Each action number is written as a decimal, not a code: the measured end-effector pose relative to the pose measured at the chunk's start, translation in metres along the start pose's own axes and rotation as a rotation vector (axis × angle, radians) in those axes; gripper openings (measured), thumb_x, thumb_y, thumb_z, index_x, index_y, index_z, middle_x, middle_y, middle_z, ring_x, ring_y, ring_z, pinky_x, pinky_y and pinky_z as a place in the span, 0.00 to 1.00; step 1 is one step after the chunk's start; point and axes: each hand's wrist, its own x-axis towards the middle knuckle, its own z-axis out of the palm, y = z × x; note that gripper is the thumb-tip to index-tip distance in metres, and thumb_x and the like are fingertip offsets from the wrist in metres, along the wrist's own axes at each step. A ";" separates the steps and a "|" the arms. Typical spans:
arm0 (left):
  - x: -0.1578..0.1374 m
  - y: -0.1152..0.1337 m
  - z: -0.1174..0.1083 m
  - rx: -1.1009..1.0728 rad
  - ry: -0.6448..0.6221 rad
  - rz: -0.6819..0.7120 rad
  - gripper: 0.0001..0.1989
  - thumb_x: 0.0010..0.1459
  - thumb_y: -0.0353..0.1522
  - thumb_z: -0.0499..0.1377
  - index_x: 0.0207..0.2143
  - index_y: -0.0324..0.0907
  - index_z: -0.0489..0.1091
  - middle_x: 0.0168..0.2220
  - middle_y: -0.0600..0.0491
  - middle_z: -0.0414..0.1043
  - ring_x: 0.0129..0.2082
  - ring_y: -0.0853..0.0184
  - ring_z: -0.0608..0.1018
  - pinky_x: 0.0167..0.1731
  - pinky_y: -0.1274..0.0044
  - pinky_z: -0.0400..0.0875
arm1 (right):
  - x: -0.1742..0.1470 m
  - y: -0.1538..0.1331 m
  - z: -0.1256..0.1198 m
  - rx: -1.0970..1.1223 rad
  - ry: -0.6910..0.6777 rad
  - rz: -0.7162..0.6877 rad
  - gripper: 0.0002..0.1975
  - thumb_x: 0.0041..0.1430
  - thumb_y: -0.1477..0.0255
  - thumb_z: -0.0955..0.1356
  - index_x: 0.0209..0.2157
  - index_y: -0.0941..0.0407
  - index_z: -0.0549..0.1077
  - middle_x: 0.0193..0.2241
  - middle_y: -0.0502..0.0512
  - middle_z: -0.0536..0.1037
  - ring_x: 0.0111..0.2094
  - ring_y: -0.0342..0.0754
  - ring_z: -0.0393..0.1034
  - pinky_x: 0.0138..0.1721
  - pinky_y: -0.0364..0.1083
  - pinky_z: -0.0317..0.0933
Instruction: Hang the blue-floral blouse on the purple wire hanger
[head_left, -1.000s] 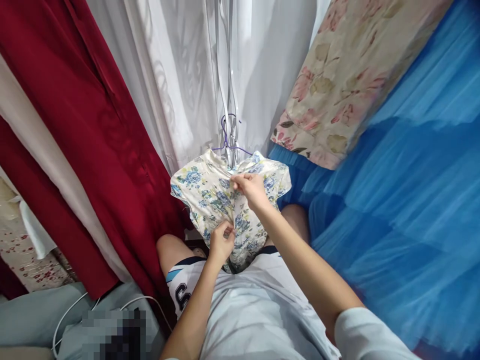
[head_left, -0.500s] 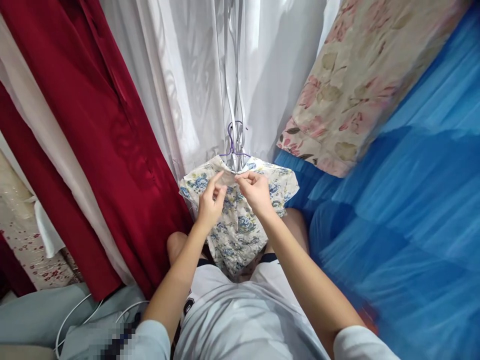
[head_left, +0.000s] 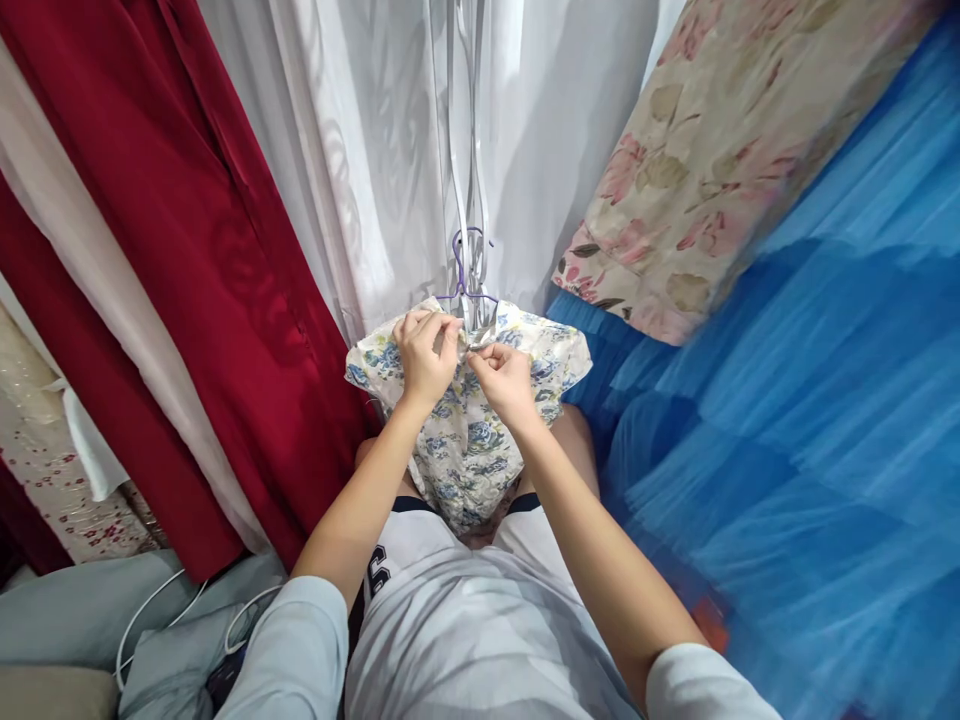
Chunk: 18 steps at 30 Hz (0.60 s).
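A white garment with blue flowers (head_left: 480,440) hangs on a purple wire hanger (head_left: 459,262) in front of me, its lower part between my knees. My left hand (head_left: 429,355) is closed in a pinch at the left side of the neckline. Just to its right, and slightly lower, my right hand (head_left: 502,380) pinches the front edge of the neckline with thumb and forefinger. The fingertips of both hands nearly meet. Whatever small part of the edge lies between them is too small to make out.
White straps (head_left: 456,150) hang down past the hanger before a white curtain-like cloth (head_left: 375,170). Long red cloth (head_left: 225,300) hangs at left, a pink-flowered cloth (head_left: 660,200) and blue tulle (head_left: 750,420) at right. A white cable (head_left: 124,640) lies at lower left.
My left hand has moved up to the neckline, and its spread fingers have closed into a pinch. My right hand keeps its pinch. The garment has shifted slightly up and left in view.
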 end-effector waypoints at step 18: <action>-0.092 -0.095 -0.021 -0.904 0.494 -1.312 0.12 0.60 0.33 0.56 0.23 0.41 0.64 0.23 0.53 0.68 0.29 0.66 0.76 0.35 0.75 0.71 | -0.062 0.051 -0.029 0.061 -0.176 0.199 0.11 0.52 0.65 0.68 0.21 0.55 0.66 0.11 0.42 0.59 0.15 0.39 0.49 0.19 0.41 0.42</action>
